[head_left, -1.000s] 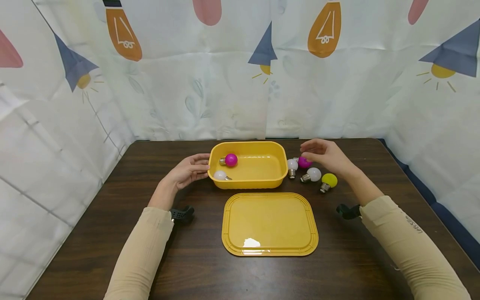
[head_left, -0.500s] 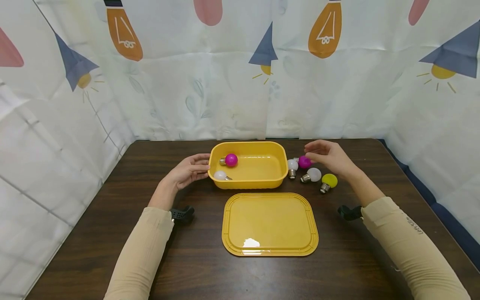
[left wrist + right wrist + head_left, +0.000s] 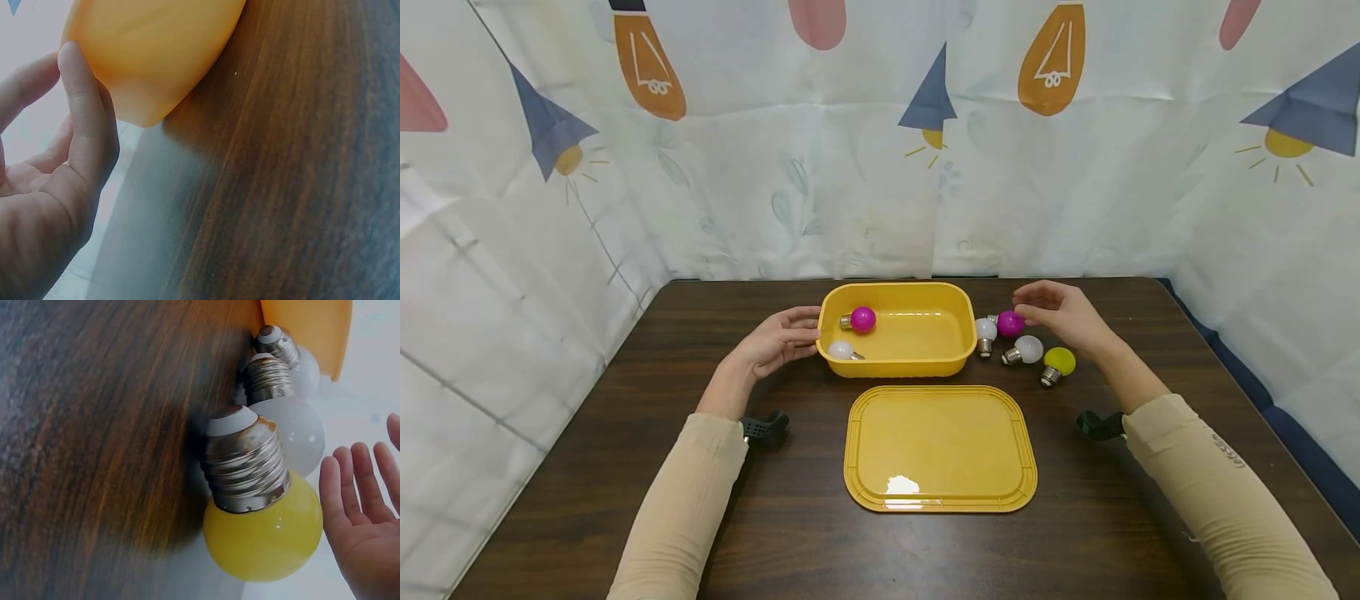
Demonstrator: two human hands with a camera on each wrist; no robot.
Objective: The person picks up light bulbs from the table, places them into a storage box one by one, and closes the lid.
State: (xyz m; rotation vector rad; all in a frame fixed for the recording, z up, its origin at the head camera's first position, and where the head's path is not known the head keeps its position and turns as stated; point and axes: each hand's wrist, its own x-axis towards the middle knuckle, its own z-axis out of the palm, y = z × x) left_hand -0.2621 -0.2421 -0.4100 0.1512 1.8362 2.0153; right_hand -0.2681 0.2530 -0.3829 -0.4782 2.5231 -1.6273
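Light bulbs [image 3: 1027, 349] lie two inside the yellow box [image 3: 897, 369] and four on the table [image 3: 805, 517]: perhaps a third done.
Inside are a magenta bulb [image 3: 862, 320] and a white bulb [image 3: 839, 350]; to the right lie two more white bulbs [image 3: 987, 330], another magenta bulb [image 3: 1011, 323] and a yellow bulb [image 3: 1060, 360], with the yellow lid [image 3: 940, 448] off, flat in front. The left hand [image 3: 775, 342] rests extended fingers against the box's end; the right hand [image 3: 1063, 315], fingers spread and empty, is near the outer magenta bulb, contact unclear. The near wall partly hides the inside white bulb; the outer magenta bulb's base is partly covered.
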